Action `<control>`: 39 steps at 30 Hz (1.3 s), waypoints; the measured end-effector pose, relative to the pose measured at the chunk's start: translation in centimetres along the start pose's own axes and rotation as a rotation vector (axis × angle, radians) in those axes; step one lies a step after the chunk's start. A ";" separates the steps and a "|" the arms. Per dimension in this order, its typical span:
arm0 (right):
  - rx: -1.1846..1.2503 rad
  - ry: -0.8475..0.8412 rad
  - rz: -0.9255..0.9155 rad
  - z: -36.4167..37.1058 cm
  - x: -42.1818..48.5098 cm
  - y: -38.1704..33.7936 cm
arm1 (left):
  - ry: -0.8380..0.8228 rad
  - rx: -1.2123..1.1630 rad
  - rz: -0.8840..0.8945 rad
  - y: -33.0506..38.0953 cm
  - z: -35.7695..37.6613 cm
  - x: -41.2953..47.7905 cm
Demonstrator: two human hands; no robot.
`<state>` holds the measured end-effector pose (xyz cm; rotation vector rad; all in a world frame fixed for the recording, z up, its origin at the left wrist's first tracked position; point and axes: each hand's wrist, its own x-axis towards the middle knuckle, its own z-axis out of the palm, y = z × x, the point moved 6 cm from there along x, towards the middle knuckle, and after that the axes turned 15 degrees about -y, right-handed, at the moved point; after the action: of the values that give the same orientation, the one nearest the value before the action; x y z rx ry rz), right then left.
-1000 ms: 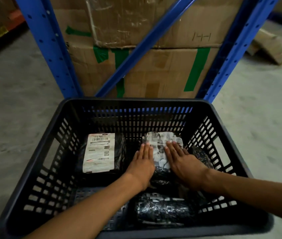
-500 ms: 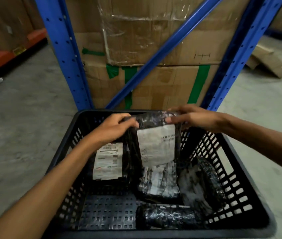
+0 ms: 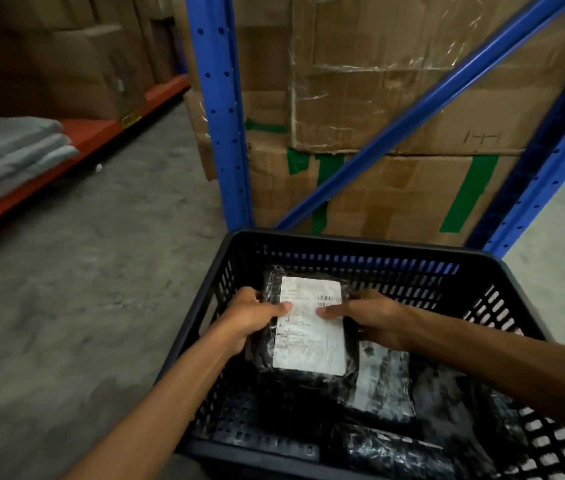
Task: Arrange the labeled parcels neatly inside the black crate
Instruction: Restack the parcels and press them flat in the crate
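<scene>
**Parcel held by both edges over the crate's left side**

Both hands are closed on one labeled parcel, a flat packet wrapped in glossy black film with a white shipping label facing up. The left hand clasps its left edge, thumb lying across the label's margin and fingers curled beneath; the right hand mirrors that on the right edge, thumb tip resting just below the barcode. The parcel sits inside the black crate, toward its far-left part, though motion blur makes it hard to tell whether it is already resting on the floor of the crate or held just above it.

Judging by the wrinkled, shiny wrap, the packet is probably soft and light, more like bagged clothing than a box, so it should bend if gripped at one end. The film looks slick; the paper label gives the thumbs a drier surface. Holding opposite long edges, as now, keeps it flat and lets it go down label-up.

To its right lies a second parcel, its pale label partly covered by the held one. A rolled dark packet lies along the near wall, and another dark bundle leans at the right. The near-left floor of the crate shows bare grid. Beyond the crate stand blue rack uprights and stacked cardboard cartons.
</scene>
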<state>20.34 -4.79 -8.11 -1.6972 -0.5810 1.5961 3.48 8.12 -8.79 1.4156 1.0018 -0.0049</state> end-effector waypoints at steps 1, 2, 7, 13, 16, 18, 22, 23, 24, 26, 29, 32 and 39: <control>0.011 -0.012 -0.029 0.4 0.5 -0.3 | 0.041 0.012 0.017 0.1 -0.6 0.2; 0.026 -0.019 -0.064 0.8 0.9 -0.7 | 0.081 0.028 0.042 0.4 -1.1 0.2; -0.061 -0.028 -0.160 3.0 4.2 -1.7 | 0.300 0.377 0.122 2.1 -3.0 0.8; -0.388 0.025 0.005 1.5 10.4 1.8 | 0.315 0.929 -0.088 2.1 -0.6 1.5; -0.470 0.045 0.064 2.3 7.2 -0.4 | 0.331 0.880 -0.068 2.5 -1.1 1.1; -0.559 0.029 0.069 1.8 5.3 -1.0 | 0.412 0.990 0.007 3.7 -0.6 0.1; -1.083 0.076 0.100 -1.0 -0.4 0.6 | 0.373 1.155 0.393 8.0 4.0 -1.2; -1.235 0.082 0.136 -1.9 -1.7 1.6 | 0.268 1.126 0.424 8.5 5.6 -0.9; -1.360 0.072 0.186 -2.7 -2.7 3.0 | 0.145 1.132 0.411 8.5 7.6 -0.6; -1.488 -0.006 0.285 -3.6 -4.0 6.4 | -0.099 1.294 0.340 6.9 12.3 0.2; -1.611 -0.065 0.315 -4.3 -3.7 10.9 | -0.416 1.616 0.128 1.3 17.6 2.2; -1.677 -0.037 0.301 -4.0 -1.8 12.9 | -0.537 1.706 -0.053 -3.2 18.7 4.4; -1.683 0.022 0.508 -3.4 1.6 13.6 | -0.307 1.730 0.096 -5.7 19.0 6.2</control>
<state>21.84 -12.95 -19.57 -3.1847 -1.9316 1.2987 14.95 -5.10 -20.01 2.8431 0.5213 -1.2298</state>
